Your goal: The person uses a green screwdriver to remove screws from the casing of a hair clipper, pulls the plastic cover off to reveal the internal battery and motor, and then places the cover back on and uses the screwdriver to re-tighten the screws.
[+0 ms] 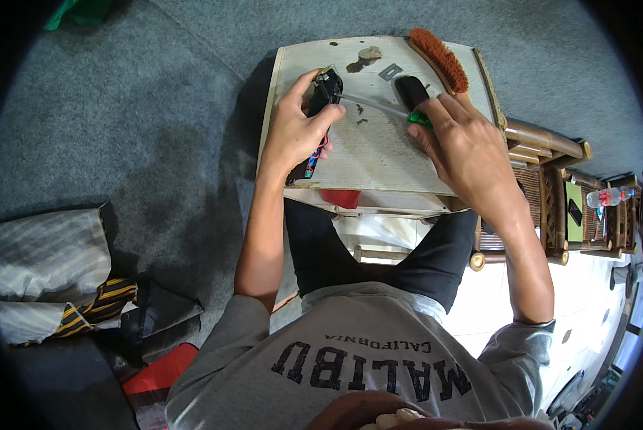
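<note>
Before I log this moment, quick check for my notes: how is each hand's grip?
Left hand: closed around the opened black device.
Right hand: closed on the green-handled screwdriver.

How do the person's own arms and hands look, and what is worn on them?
The left hand and right hand wear no gloves. Both forearms are uncovered, with no watch or bracelet visible. The loose grey sleeves are short, ending near the elbows, and show no print.

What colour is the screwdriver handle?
Green, where the handle shows past the right hand; seen in the head view.
</note>
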